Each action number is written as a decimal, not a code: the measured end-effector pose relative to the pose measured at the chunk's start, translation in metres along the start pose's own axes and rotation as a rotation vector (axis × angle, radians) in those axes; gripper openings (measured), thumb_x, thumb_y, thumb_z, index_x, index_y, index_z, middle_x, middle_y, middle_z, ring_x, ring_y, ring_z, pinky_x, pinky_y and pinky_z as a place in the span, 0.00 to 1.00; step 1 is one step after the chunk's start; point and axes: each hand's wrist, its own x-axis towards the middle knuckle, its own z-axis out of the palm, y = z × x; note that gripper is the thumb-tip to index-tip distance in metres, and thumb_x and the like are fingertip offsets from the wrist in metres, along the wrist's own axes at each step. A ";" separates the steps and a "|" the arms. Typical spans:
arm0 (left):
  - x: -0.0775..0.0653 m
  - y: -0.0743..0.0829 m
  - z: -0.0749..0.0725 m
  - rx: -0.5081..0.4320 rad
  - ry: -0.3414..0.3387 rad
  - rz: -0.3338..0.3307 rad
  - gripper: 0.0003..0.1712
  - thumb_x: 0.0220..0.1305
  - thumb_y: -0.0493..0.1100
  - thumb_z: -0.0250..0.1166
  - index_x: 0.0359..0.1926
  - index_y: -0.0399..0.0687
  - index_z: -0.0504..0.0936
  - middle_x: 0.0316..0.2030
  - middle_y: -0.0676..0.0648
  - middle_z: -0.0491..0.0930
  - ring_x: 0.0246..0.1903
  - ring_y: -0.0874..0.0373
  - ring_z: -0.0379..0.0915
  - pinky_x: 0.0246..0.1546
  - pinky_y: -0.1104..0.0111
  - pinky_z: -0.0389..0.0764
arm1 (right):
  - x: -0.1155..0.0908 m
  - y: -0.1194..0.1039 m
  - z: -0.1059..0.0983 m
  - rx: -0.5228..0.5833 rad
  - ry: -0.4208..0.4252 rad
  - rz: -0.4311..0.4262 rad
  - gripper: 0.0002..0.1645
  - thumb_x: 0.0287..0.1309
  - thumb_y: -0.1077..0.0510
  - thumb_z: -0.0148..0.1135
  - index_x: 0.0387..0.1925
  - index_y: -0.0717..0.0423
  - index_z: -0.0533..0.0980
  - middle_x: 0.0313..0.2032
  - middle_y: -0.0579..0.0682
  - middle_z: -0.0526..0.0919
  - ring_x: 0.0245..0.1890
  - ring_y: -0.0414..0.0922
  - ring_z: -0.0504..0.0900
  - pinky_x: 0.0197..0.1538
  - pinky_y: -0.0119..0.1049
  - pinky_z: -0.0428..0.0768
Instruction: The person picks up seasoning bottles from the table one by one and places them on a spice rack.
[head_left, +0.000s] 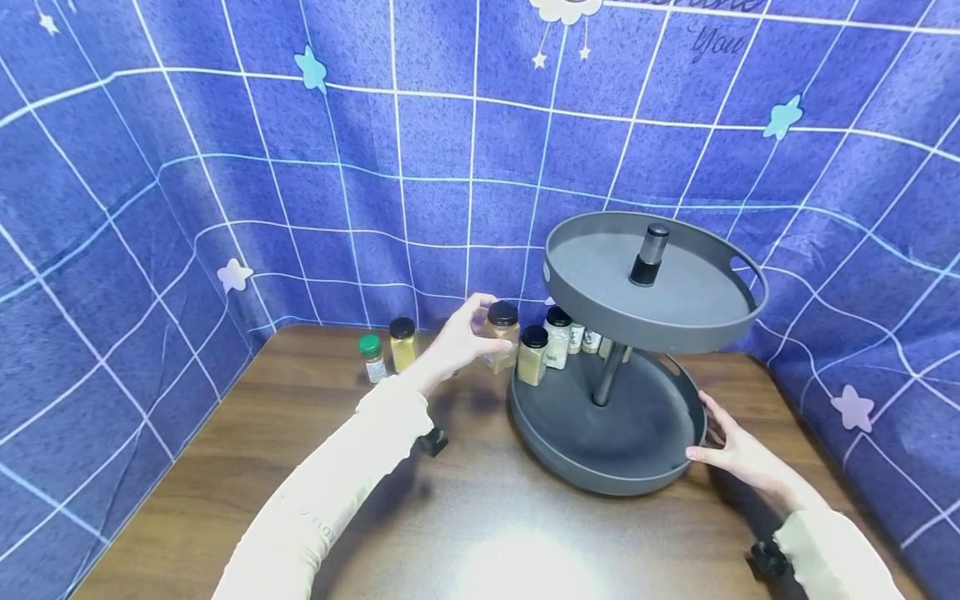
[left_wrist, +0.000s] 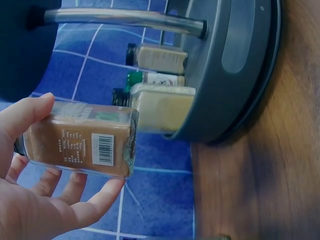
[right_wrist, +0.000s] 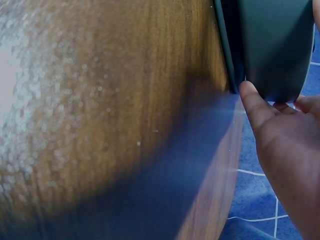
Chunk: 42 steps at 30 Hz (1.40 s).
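Note:
My left hand (head_left: 468, 337) holds a glass spice jar (left_wrist: 80, 140) of brown powder, black-capped and with a barcode label. In the left wrist view it lies between thumb and fingers, just outside the lower tier of a dark grey two-tier tray (head_left: 577, 477). On that tier stand a black-capped jar of pale yellow powder (head_left: 532, 363), a jar with white contents (head_left: 557, 343) and several small bottles (head_left: 591, 341). My right hand (head_left: 738, 450) grips the outer wall of the lower tier at the right, thumb low and fingers farther round; some fingertips are hidden.
Left of the tray, a green-capped bottle (head_left: 372, 358) and a black-capped yellow jar (head_left: 402, 343) stand on the wooden table (head_left: 247, 417). The raised upper tier (head_left: 697, 333) overhangs the lower one on a central post (head_left: 610, 375). A blue curtain (head_left: 435, 208) hangs behind.

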 end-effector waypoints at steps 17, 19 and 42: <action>0.003 -0.012 0.032 -0.034 -0.037 0.029 0.39 0.42 0.37 0.77 0.56 0.50 0.69 0.47 0.42 0.75 0.45 0.49 0.74 0.43 0.63 0.77 | 0.001 -0.006 0.000 -0.009 0.001 -0.038 0.57 0.56 0.64 0.63 0.72 0.62 0.34 0.66 0.77 0.47 0.63 0.78 0.48 0.50 0.10 0.60; 0.003 -0.015 0.035 -0.038 -0.037 0.028 0.39 0.41 0.37 0.77 0.56 0.51 0.69 0.47 0.42 0.74 0.45 0.49 0.74 0.43 0.63 0.77 | 0.001 -0.006 -0.001 -0.012 0.002 -0.045 0.57 0.55 0.64 0.63 0.72 0.62 0.34 0.66 0.78 0.47 0.62 0.78 0.49 0.50 0.10 0.60; 0.002 -0.028 0.054 -0.044 -0.022 0.031 0.39 0.41 0.36 0.77 0.56 0.52 0.69 0.47 0.42 0.76 0.44 0.51 0.76 0.42 0.64 0.78 | 0.000 -0.005 0.002 0.008 0.016 -0.035 0.57 0.55 0.65 0.64 0.72 0.62 0.35 0.66 0.77 0.45 0.63 0.78 0.47 0.50 0.10 0.60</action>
